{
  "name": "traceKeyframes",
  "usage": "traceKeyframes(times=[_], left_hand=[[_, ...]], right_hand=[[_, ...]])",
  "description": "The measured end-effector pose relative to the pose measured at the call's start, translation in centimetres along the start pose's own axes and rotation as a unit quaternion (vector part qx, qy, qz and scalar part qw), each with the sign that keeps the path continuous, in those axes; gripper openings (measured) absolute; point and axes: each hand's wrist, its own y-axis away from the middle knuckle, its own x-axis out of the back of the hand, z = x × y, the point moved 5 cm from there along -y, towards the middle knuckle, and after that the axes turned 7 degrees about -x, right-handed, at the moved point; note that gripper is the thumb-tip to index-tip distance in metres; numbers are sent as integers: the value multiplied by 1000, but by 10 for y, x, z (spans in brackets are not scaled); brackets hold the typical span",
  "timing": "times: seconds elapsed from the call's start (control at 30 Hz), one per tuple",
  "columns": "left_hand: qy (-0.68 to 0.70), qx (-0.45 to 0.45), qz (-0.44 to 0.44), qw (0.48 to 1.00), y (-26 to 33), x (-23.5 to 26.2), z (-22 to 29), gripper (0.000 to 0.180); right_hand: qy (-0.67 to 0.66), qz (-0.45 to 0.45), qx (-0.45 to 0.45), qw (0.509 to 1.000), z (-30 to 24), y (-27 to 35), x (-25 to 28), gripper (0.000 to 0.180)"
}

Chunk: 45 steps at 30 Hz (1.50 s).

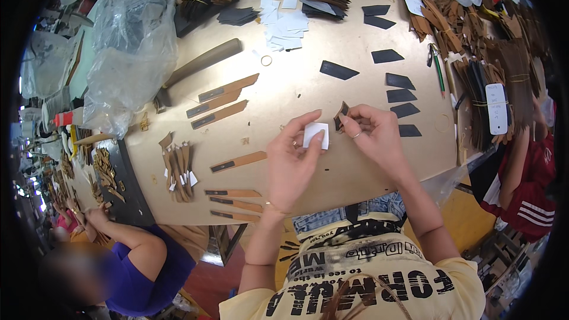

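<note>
Above the middle of the table, my left hand point(291, 163) pinches a small white paper square point(314, 137) between thumb and fingers. Just right of it, my right hand point(379, 139) grips a small leather piece point(340, 117), dark with a brown edge, partly hidden by the fingers. The two held pieces are apart. To the left of my hands lie several brown leather strips point(240, 161), each with a dark patch at one end. Right of my hands, several black leather pieces point(402, 96) with slanted ends form a column, and another black piece point(339, 70) lies farther away.
White paper squares point(285, 29) are scattered at the back beside dark leather stacks point(323, 0). A hammer point(204, 62) and clear plastic bags point(130, 53) are at the left, near a brown strap bundle point(179, 169). A green pencil point(439, 71) lies right. People sit on both sides.
</note>
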Motion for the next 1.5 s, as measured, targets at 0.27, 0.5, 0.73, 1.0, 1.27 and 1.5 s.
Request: traceKeyframes(times=[0.27, 0.5, 0.73, 1.0, 1.27, 1.5], left_hand=[[-156, -7, -11, 988, -6, -18, -16, 15], [-291, -116, 13, 950, -8, -24, -7, 10], [-266, -139, -1, 954, 0, -23, 0, 23], [-238, -51, -67, 968, -18, -13, 6, 56], [-215, 1, -59, 975, -23, -11, 1, 59], [-196, -11, -51, 979, -19, -19, -3, 59]], right_hand=[[-18, -29, -46, 998, 1, -2, 3, 20], [-18, -47, -37, 998, 8, -4, 9, 18], [-74, -46, -75, 993, 17, -4, 14, 13], [-46, -27, -81, 995, 19, -6, 15, 16], [-65, -18, -82, 994, 21, -7, 12, 14], [158, -76, 167, 970, -8, 19, 4, 25]])
